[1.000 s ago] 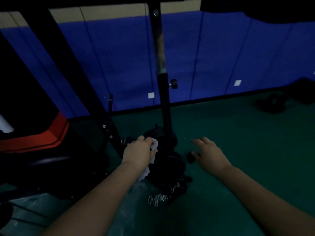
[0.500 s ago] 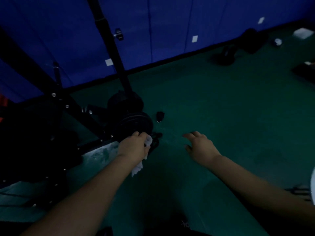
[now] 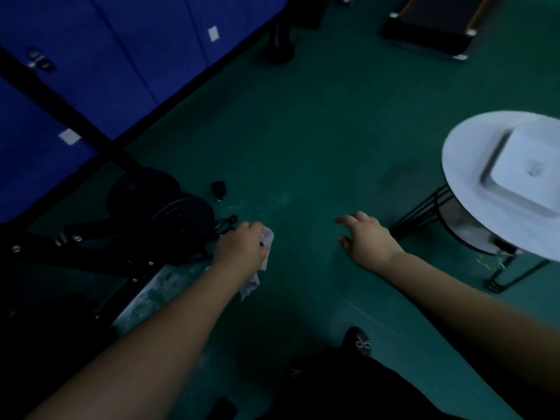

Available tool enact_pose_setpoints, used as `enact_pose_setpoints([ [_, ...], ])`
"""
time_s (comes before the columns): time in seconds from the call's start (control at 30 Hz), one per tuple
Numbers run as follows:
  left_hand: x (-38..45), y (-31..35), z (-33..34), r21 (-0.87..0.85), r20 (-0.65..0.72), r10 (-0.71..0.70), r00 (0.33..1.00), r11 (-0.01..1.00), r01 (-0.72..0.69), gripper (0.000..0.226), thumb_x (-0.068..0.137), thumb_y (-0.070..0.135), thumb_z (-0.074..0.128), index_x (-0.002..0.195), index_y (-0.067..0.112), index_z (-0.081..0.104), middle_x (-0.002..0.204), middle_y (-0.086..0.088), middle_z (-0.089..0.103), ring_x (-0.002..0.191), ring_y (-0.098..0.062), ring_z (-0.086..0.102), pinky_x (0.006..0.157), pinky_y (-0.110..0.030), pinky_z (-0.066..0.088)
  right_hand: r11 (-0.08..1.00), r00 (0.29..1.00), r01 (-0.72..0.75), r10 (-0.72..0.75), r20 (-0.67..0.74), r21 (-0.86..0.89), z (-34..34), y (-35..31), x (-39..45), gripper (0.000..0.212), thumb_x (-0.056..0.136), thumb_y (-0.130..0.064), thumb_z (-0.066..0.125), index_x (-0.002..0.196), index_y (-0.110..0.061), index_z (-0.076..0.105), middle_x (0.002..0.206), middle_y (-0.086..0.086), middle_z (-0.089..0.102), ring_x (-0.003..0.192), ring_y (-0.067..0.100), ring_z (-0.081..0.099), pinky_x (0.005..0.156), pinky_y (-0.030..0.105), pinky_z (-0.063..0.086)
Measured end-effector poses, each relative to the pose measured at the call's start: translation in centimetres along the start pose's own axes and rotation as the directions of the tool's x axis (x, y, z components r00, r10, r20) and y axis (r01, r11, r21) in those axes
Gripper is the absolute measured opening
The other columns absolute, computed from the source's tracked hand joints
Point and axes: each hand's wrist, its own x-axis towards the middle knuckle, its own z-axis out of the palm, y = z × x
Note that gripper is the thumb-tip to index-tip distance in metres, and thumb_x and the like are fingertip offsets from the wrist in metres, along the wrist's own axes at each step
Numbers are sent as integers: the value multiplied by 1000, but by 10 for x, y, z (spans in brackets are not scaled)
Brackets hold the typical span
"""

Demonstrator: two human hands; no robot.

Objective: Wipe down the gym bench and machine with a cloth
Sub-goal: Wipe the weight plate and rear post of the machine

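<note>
The room is dim. My left hand (image 3: 241, 248) grips a crumpled white cloth (image 3: 263, 258), whose tail hangs below my wrist. It hovers just right of the black weight plates (image 3: 178, 213) stacked at the foot of the gym machine's dark frame (image 3: 91, 253). My right hand (image 3: 368, 237) is held out over the green floor with fingers loosely spread, holding nothing. The bench is not in sight.
A round white table (image 3: 463, 153) on black wire legs stands at the right with a white tray (image 3: 527, 177) on it. A small black object (image 3: 218, 189) lies on the floor by the plates. Blue wall panels (image 3: 106, 65) rise at left. A dark flat machine (image 3: 430, 28) sits at the far top.
The view has swung right and down, away from the machine's upright post; the white table has come into view. My left hand keeps the cloth and has drawn off the plates.
</note>
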Motion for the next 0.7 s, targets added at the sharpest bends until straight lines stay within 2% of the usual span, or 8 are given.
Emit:
enact_pose_setpoints([
  [0.2, -3, 68, 10, 29, -5, 116, 993, 993, -116, 38, 92, 40, 52, 124, 21, 49, 114, -5, 54, 93, -26, 58, 70, -32, 47, 992, 993, -113, 116, -35, 59, 1, 62, -44, 45, 96, -35, 48, 139, -22, 42, 134, 6, 45, 123, 30, 43, 97, 43, 43],
  [0.37, 2, 138, 19, 63, -20, 132, 991, 989, -130, 37, 93, 43, 51, 123, 23, 49, 111, -3, 55, 88, -24, 57, 63, -29, 42, 984, 986, -143, 151, -73, 110, -12, 132, -68, 43, 96, -33, 49, 137, -21, 44, 134, 6, 46, 123, 30, 43, 95, 43, 44],
  [0.53, 4, 237, 38, 13, -38, 107, 994, 994, -106, 38, 92, 44, 51, 126, 26, 47, 116, -1, 53, 93, -24, 57, 70, -32, 48, 986, 987, -116, 128, -98, 116, -39, 228, -91, 42, 95, -31, 51, 136, -21, 46, 134, 5, 47, 123, 29, 44, 95, 42, 45],
  [0.7, 3, 345, 58, -54, -31, 53, 998, 997, -55, 37, 93, 42, 51, 127, 28, 47, 118, 0, 52, 95, -23, 56, 72, -33, 47, 995, 992, -54, 63, -112, 81, -79, 327, -107, 41, 94, -27, 54, 134, -19, 50, 129, 8, 51, 118, 31, 47, 95, 40, 44],
])
